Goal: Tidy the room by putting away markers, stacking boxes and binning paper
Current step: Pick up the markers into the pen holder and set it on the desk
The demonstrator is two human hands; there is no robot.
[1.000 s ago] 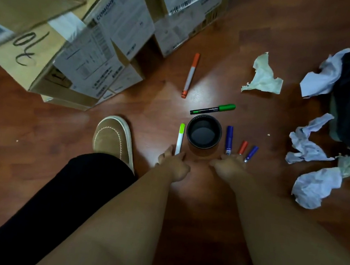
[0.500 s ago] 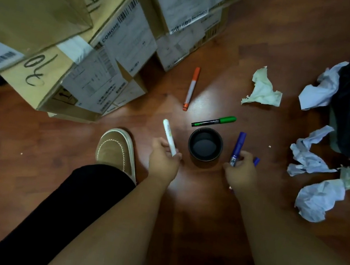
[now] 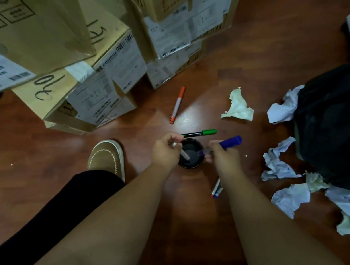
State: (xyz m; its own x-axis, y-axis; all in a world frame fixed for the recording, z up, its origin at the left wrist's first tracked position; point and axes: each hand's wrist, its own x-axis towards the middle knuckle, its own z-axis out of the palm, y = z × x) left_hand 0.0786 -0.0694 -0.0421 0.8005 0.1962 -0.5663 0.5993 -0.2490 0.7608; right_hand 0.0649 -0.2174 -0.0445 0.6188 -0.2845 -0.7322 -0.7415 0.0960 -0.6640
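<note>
The marker step was under way. The left hand pinched a white marker with curled fingers, its lower end already inside the black cup on the floor. The right hand gripped a blue marker, tilted with its cap up and away and its lower end at the cup's rim.

By my judgement, the next move called for letting both markers drop into the cup, then reaching for the loose ones.

Three more marker spots lay on the floor: an orange marker well beyond the cup, a green marker just behind it, and a small one or pair beside the right forearm; I could not tell which.

About seven crumpled papers lay around the black bin bag. At least five cardboard boxes stood piled on the left, unevenly.
</note>
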